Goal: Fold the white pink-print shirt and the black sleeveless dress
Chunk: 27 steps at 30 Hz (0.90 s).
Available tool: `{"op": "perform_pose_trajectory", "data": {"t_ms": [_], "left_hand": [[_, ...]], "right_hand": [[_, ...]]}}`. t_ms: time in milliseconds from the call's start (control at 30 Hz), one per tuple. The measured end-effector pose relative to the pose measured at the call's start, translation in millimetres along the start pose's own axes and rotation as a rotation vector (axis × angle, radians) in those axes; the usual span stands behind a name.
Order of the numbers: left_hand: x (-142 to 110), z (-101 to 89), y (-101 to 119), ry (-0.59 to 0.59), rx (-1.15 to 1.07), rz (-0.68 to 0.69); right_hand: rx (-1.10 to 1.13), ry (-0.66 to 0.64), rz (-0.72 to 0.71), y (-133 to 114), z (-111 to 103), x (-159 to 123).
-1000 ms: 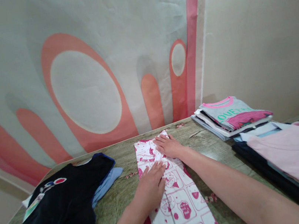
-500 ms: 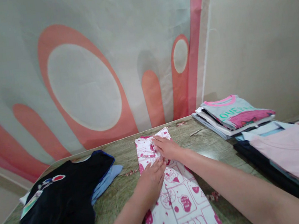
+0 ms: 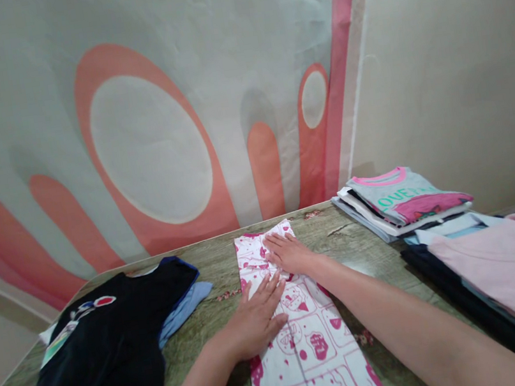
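A white garment with a pink cartoon print (image 3: pixel 306 360) lies folded into a long strip, running from the table's far edge toward me. Its kind is not clear from what shows. My right hand (image 3: pixel 288 253) rests flat on its far end, near the pink-trimmed edge, fingers stretched out. Lower and to the left, my left hand (image 3: pixel 260 321) lies spread on the strip, its palm over the left side. Neither hand grips the cloth.
A black T-shirt (image 3: pixel 105 370) lies at left over light blue cloth (image 3: pixel 185 310). At right stand two folded piles, one topped by a grey T-shirt (image 3: pixel 407 193), the nearer by a pink shirt (image 3: pixel 509 258). The wood-patterned table (image 3: pixel 220 269) meets a wall hanging.
My left hand has slid slightly toward me, its fingers and thumb now spread. My right hand stays at the far end, its fingers a little more apart.
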State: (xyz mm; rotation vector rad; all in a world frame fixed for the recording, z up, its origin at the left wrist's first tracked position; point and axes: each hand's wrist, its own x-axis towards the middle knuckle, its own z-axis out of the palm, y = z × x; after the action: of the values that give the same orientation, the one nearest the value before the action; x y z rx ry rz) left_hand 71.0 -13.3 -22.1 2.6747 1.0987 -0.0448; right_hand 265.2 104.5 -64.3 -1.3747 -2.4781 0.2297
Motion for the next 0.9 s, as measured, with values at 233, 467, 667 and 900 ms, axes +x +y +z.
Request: {"op": "perform_pose_trajectory", "data": {"t_ms": [233,467,667,900], "left_hand": [[-4,1.0,1,-0.015,-0.002,0.003],[-5,2.3,0,-0.008,-0.012,0.002],[-12,-10.1,0,-0.013,-0.044,0.021],[3,-0.9,3,0.202,0.023,-0.042]], "right_hand": [[0.003,-0.014,0.011,-1,-1,0],[-0.009,0.006,0.014,-1,0,-1],[0.013,0.108,0.018,-1,-4,-4],[0.002,0.136,0.024,3,-6,-2]]}}
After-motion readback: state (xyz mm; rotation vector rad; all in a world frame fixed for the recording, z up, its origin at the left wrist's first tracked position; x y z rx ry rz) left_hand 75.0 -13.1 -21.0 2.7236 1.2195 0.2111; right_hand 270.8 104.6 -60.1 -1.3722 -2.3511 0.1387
